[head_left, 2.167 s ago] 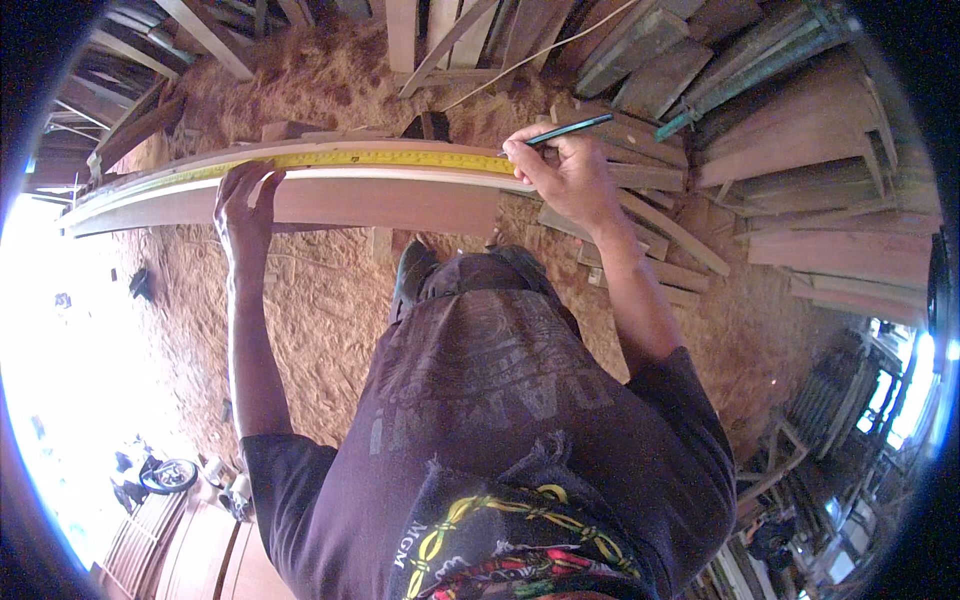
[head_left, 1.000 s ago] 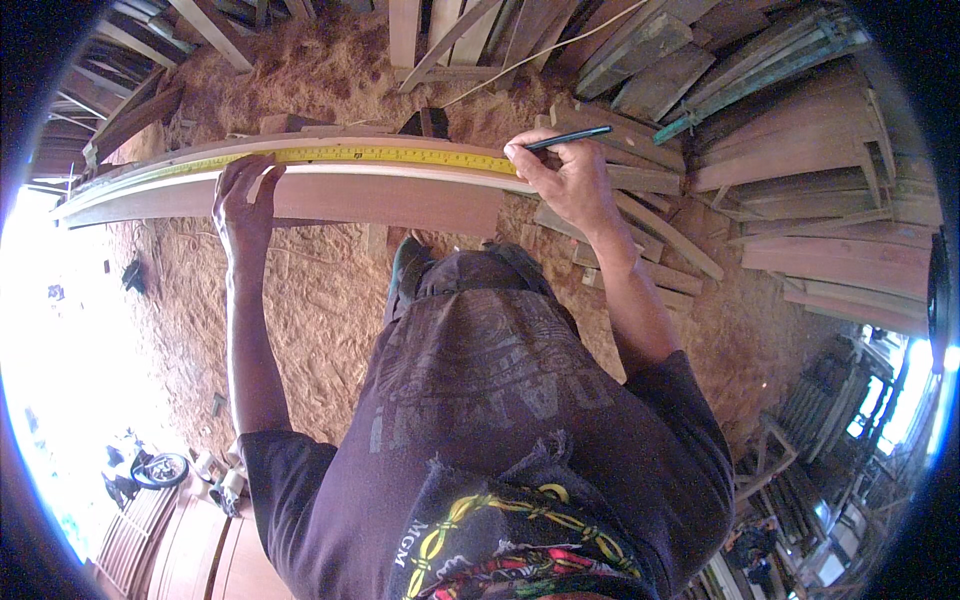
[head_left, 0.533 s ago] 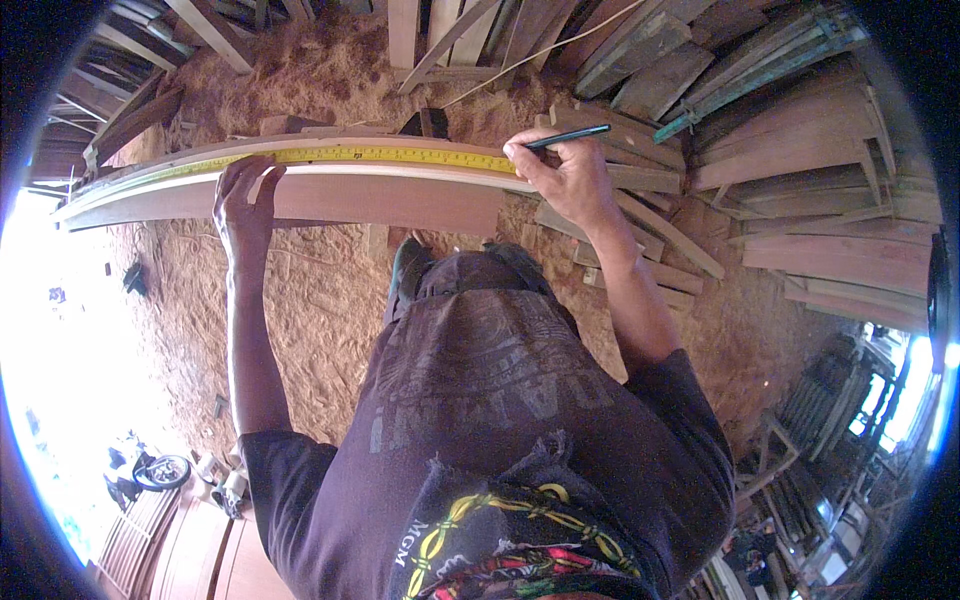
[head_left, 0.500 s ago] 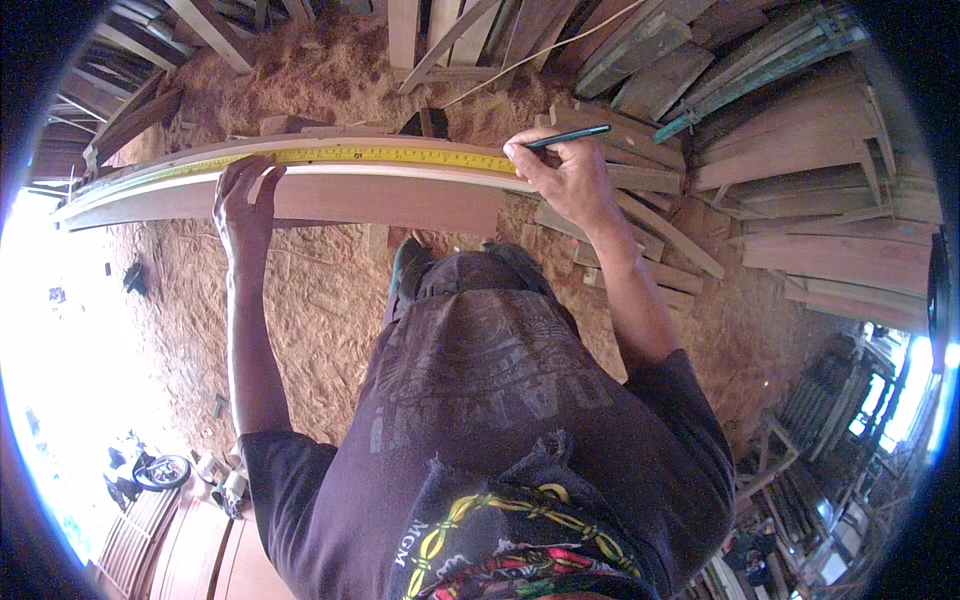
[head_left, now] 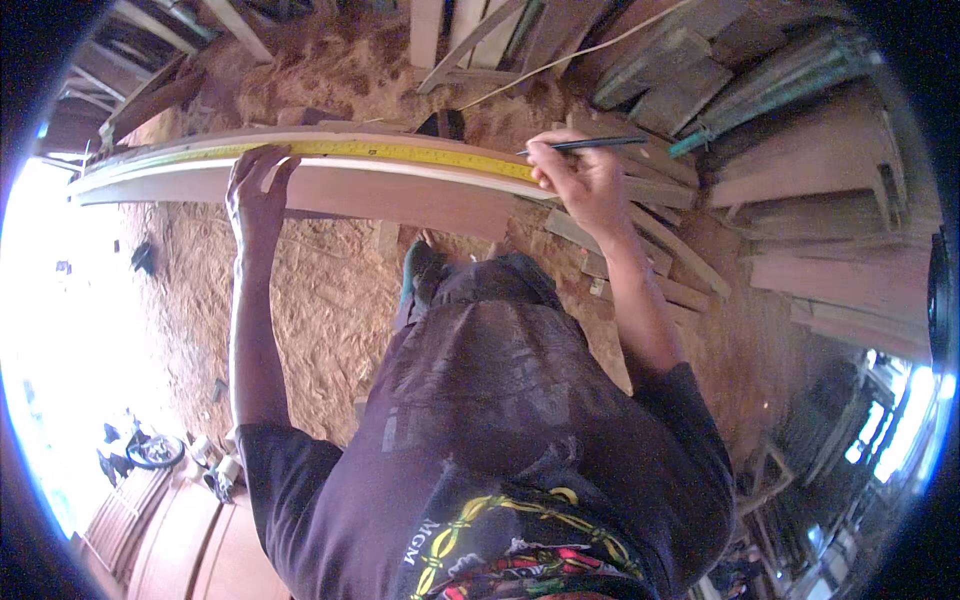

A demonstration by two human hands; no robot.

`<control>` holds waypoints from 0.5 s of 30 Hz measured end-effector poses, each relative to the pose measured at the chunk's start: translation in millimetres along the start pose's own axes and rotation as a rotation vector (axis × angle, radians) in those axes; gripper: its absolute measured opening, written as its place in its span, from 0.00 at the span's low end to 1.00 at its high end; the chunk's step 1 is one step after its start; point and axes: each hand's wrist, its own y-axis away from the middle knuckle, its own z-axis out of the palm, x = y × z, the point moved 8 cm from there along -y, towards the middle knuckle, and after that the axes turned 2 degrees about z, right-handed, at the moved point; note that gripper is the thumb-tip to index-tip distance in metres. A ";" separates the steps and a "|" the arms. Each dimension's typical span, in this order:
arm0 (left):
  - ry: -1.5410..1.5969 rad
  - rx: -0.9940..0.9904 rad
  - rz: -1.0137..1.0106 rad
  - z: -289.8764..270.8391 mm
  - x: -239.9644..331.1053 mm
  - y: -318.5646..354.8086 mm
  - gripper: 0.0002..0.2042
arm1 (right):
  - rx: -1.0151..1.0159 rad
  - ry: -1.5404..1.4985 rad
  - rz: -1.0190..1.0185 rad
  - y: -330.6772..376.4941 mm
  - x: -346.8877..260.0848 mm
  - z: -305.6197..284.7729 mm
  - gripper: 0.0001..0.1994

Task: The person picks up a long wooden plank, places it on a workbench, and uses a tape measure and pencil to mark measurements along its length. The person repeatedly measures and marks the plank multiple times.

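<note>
A: Wood plank point(head_left: 330, 185) lies across the view, left to right, long axis running sideways in front of the person, over a sawdust floor point(head_left: 330, 300). Yellow tape measure point(head_left: 400, 150) is stretched flat along its top edge, same axis

B: Hands?

A: Left hand point(head_left: 255, 185) is spread open, fingers point(head_left: 275, 160) pressing the tape down onto the plank, nothing gripped. Right hand point(head_left: 580, 180) is closed in a pinch on a dark pencil point(head_left: 585, 145); pencil lies nearly level, tip pointing left at the tape near the plank's right end

B: Step?

A: Looks like marking a measured length. Tip seems at or just off the surface, can't tell contact. Next move likely needs the tape kept pinned and a short stroke across the board at the reading

B: Surroundings?

A: Stacked timber offcuts point(head_left: 830, 180) to the right
</note>
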 end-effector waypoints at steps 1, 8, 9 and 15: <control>-0.012 -0.010 -0.024 -0.3 -1.3 1.1 0.10 | 0.011 -0.072 -0.013 0.5 -0.7 -1.4 0.09; -0.034 -0.033 -0.024 -1.6 1.8 -2.0 0.11 | 0.034 -0.163 -0.042 -2.2 -1.1 -11.9 0.11; -0.025 -0.029 -0.019 -2.1 2.2 -2.3 0.11 | 0.052 -0.171 -0.031 -0.5 -0.8 -14.5 0.11; -0.067 -0.007 0.107 -2.1 4.0 -6.8 0.08 | 0.244 -0.134 -0.017 7.8 -9.7 -30.2 0.13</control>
